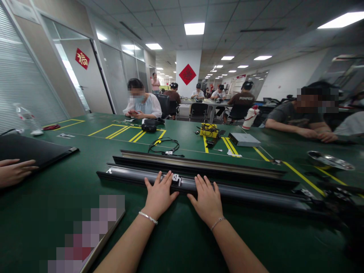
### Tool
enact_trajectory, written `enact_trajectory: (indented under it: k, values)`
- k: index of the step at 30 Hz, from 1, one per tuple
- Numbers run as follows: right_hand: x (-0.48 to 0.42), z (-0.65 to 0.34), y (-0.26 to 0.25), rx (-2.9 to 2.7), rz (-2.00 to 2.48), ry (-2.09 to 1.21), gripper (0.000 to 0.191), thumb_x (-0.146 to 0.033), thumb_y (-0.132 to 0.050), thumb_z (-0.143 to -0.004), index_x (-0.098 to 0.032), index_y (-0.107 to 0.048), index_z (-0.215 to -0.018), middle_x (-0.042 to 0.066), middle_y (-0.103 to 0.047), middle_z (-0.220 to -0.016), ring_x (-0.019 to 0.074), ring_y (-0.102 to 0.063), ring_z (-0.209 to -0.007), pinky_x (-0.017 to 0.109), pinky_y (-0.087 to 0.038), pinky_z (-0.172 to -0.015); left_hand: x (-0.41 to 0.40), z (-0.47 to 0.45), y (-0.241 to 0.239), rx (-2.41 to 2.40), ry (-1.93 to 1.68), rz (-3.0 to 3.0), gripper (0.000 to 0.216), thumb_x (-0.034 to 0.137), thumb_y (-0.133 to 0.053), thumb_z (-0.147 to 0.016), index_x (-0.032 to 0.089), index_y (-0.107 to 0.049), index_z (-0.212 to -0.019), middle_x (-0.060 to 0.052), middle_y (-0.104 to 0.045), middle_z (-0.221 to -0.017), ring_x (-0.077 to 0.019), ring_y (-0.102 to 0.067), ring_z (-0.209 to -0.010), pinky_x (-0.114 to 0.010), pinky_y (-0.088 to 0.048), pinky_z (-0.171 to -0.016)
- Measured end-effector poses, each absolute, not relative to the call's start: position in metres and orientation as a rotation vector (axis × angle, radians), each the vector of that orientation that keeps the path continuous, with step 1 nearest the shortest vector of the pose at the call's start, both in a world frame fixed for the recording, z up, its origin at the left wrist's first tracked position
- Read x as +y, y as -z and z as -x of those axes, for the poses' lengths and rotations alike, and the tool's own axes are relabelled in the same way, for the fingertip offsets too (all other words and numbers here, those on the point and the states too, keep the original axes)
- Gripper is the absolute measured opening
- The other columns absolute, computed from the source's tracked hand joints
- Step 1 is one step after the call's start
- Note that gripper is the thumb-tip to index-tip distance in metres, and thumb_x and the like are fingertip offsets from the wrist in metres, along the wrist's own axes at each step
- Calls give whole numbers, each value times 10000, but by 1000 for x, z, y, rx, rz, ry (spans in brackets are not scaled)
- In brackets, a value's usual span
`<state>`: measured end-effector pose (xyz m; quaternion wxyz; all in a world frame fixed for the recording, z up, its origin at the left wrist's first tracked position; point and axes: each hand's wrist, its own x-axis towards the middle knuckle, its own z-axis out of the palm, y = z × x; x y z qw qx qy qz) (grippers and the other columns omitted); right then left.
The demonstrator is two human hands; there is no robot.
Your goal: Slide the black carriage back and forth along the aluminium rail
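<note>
A long dark metal rail (pixel 241 191) lies across the green table in front of me. My left hand (pixel 159 193) rests on it with spread fingers, left of a small silver block (pixel 176 179) on the rail. To the right of that block, my right hand (pixel 207 195) lies on the rail too, palm down, fingers stretched out. Neither hand is wrapped around anything. Just behind runs a second long dark rail (pixel 204 167), roughly parallel and apart from my fingers.
Another person's hand (pixel 15 170) touches a black flat case (pixel 34 149) at left. A blurred board (pixel 105 235) lies near my left forearm. Beyond the rails are a black cable (pixel 163 146), a yellow box (pixel 209 129), a grey box (pixel 244 139) and a metal dish (pixel 331 160).
</note>
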<state>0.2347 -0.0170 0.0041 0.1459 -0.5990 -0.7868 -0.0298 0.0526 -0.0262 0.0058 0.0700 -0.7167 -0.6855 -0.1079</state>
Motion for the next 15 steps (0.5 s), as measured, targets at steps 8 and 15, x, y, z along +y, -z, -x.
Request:
enact_trajectory:
  k: [8,15]
  values:
    - [-17,-234,-3,-2263,1722,101,615,-476,-406,-822,-165,-350,-1349,75,-320,-1424,243,-218,-1315,464,-105,-1057,-27,-54,-5,-2050,375,2173,616,493,-439,-787,299,-295,-1354,-26,-326,-1434,-323,-197,-1331,-739,-52,-959]
    - [-17,-235,-3,-2266,1712,100,614,-471,-405,-821,-157,-355,-1346,85,-320,-1423,254,-227,-1310,471,-114,-1052,-28,-57,-5,-2052,357,2166,625,496,-438,-784,291,-291,-1356,-23,-311,-1441,-333,-204,-1327,-750,-68,-949]
